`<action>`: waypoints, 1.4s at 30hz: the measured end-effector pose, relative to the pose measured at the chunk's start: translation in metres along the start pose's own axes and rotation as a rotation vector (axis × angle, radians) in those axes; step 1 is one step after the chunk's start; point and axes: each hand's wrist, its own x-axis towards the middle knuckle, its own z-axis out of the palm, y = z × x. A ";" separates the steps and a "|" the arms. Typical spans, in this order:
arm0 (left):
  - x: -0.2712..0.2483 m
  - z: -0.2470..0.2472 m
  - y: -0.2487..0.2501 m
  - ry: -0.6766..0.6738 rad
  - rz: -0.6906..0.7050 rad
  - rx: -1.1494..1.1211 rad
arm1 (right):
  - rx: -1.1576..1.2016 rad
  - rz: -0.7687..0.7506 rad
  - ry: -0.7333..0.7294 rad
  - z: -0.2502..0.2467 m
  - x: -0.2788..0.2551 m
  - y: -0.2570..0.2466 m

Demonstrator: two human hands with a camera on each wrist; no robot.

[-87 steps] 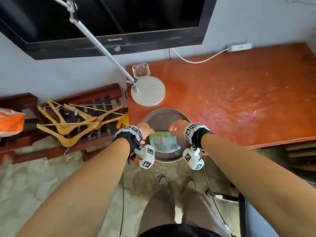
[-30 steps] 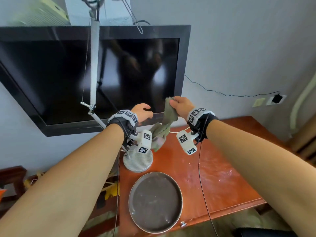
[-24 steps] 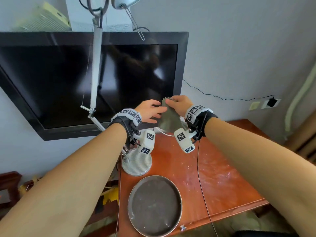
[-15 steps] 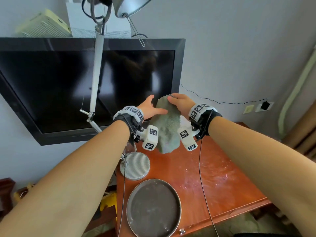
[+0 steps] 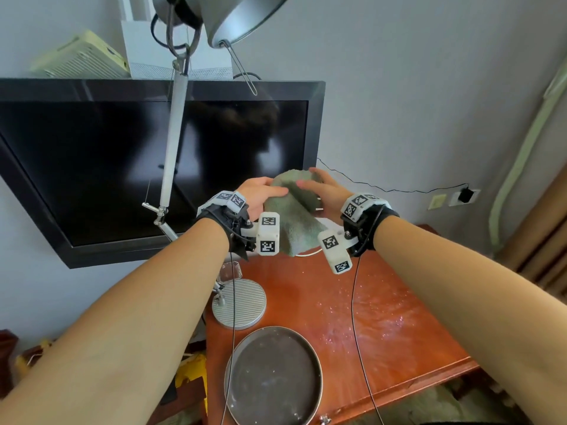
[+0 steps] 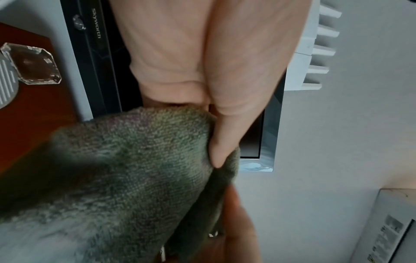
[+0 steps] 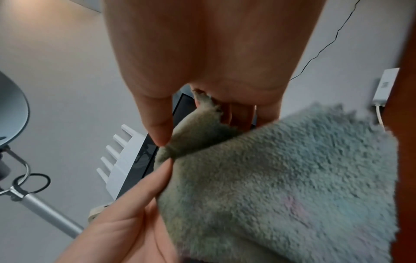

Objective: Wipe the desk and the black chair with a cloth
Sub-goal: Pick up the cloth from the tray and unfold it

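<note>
A grey-green terry cloth (image 5: 291, 222) hangs in the air above the back edge of the reddish wooden desk (image 5: 383, 317), in front of the TV. My left hand (image 5: 270, 191) grips its upper left part, thumb (image 6: 221, 142) pressed on the near face and the other fingers hidden behind. My right hand (image 5: 310, 182) pinches the upper right edge, with a small fold of cloth (image 7: 198, 128) caught by its thumb (image 7: 157, 124). The two hands almost touch at the top of the cloth (image 6: 135, 169), and the rest of the cloth (image 7: 281, 186) drapes down between the wrists.
A round metal basin (image 5: 319, 384) of murky water sits at the desk's front left. Behind it stand a desk lamp base (image 5: 242, 302) and a glass ashtray (image 5: 230, 269). The lamp head (image 5: 242, 16) hangs overhead. A wall TV (image 5: 122, 164) is behind the hands. Water drops speckle the desk.
The cloth came up out of the basin in my right hand. My left hand then reached over and took hold of it, and the cloth now drapes wider between both hands.
</note>
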 end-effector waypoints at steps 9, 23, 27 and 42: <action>0.000 -0.005 0.007 0.197 0.036 -0.042 | -0.041 -0.076 0.113 -0.002 0.008 0.005; 0.008 -0.017 0.002 -0.001 0.074 0.284 | -0.218 -0.225 0.289 -0.008 0.023 0.000; 0.017 -0.020 0.007 0.105 0.184 0.466 | -0.531 -0.202 0.110 -0.008 0.017 -0.012; 0.034 -0.020 0.021 0.105 0.069 0.062 | -0.556 -0.146 0.273 -0.004 0.041 -0.016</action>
